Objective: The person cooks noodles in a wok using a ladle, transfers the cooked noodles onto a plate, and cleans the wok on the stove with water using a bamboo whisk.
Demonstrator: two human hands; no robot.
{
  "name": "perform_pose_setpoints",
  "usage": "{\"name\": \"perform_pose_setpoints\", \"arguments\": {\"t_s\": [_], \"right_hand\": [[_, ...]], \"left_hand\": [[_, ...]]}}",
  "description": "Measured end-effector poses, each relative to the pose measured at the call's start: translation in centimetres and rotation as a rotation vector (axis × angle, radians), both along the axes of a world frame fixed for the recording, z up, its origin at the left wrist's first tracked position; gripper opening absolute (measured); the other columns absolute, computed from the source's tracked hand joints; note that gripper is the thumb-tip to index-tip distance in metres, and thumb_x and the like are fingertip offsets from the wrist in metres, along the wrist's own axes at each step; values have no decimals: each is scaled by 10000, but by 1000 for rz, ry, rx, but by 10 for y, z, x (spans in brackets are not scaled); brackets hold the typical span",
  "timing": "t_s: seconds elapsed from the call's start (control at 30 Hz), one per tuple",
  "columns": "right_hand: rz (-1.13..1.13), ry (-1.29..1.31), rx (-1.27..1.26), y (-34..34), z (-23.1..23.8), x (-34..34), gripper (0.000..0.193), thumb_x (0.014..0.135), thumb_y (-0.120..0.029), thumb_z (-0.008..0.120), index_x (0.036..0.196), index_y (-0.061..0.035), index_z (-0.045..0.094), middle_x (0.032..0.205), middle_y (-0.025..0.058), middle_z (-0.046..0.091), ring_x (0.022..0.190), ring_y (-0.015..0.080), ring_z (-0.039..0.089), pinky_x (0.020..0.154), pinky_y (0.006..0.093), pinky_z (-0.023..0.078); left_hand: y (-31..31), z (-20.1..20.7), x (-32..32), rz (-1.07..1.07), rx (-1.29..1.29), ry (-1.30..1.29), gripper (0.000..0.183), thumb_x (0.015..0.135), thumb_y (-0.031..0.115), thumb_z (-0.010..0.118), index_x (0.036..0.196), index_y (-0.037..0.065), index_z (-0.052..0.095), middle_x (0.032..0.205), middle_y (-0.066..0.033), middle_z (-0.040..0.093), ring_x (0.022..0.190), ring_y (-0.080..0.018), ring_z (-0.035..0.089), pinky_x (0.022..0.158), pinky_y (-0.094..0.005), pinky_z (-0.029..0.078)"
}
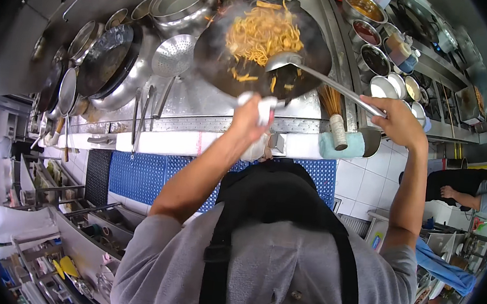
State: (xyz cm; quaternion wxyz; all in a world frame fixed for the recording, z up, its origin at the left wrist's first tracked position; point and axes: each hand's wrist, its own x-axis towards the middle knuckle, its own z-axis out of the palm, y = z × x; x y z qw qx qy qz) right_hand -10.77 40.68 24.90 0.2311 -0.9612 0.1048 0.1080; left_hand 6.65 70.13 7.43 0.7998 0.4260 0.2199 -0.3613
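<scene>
Steam rises off a large dark wok (214,54) on the range in front of me. In it lie brown noodles (259,35) with yellowish strips, some loose near the wok's near side. My left hand (249,119) is closed around a folded white cloth (264,108) at the wok's near edge; the wok handle, if under it, is hidden. My right hand (397,120) grips the handle end of a long steel ladle (331,81). Its bowl rests in the wok, against the near right of the noodles.
Left of the wok are a perforated skimmer (172,56), a steel pot (181,2) and stacked woks (106,62). A bamboo brush (336,122) lies to the right. Sauce bowls (373,59) and squeeze bottles (403,53) stand beyond it. A co-worker's arm (464,197) shows far right.
</scene>
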Motion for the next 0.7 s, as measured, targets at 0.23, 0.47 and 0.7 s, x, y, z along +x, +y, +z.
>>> {"name": "perform_pose_setpoints", "arguments": {"t_s": [0.23, 0.47, 0.7], "right_hand": [[-41, -219, 170, 24, -88, 40, 547, 913, -69, 719, 1448, -46, 607, 1252, 269, 705, 1117, 377, 718, 981, 402, 536], [-329, -590, 250, 95, -204, -15, 535, 1047, -133, 606, 1564, -79, 483, 1199, 308, 715, 1002, 293, 740, 924, 387, 537], [-512, -579, 605, 108, -238, -6, 501, 1034, -137, 625, 1517, -55, 518, 751, 23, 601, 618, 97, 519, 575, 292, 453]], "left_hand": [[-29, -85, 40, 114, -109, -14, 151, 1035, 191, 572, 1153, 98, 553, 961, -107, 656, 749, -233, 646, 525, -388, 542], [-11, 4, 30, 79, -61, -20, 77, 1008, 167, 564, 1032, 94, 561, 858, -112, 632, 684, -239, 617, 546, -340, 567], [1, -78, 12, 38, -96, -44, 130, 1037, 187, 546, 1150, 126, 567, 995, -89, 667, 795, -218, 662, 540, -362, 549]]}}
